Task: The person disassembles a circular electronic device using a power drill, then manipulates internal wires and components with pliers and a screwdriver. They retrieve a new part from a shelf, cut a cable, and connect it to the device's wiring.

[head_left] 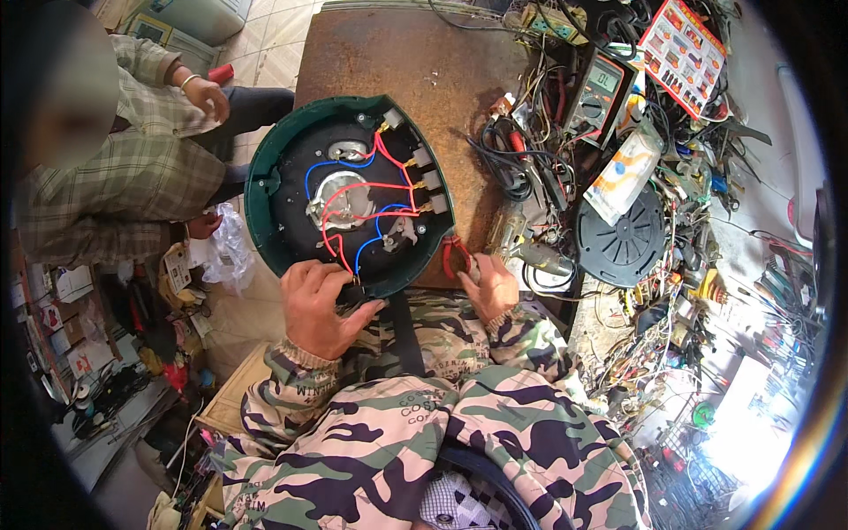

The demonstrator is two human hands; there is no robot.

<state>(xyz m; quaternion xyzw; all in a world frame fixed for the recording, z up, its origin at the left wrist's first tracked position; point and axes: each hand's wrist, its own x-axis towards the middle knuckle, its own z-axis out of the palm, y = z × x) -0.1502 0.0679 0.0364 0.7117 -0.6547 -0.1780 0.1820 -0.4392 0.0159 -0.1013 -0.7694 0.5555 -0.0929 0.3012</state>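
A dark green, rounded appliance housing (pixel 261 221) lies with its open inside facing up at the table's near edge. Red wires (pixel 358 186) and blue wires (pixel 309 177) run across its black interior to light connectors (pixel 433 182) along the right wall. At the near rim my left hand (pixel 320 305) grips the housing, close to where a red and a blue wire end; its thumb lies outside the wall. My right hand (pixel 490 287) holds red-handled pliers (pixel 450 254) beside the housing's lower right side. Their jaws are hard to make out.
A multimeter (pixel 597 95), tangled cables (pixel 508 159) and a round black slotted cover (pixel 632 243) crowd the right side of the brown table (pixel 389 53). Loose parts heap further right. Another person (pixel 132 168) sits at the left, near a clear plastic bag (pixel 225 247).
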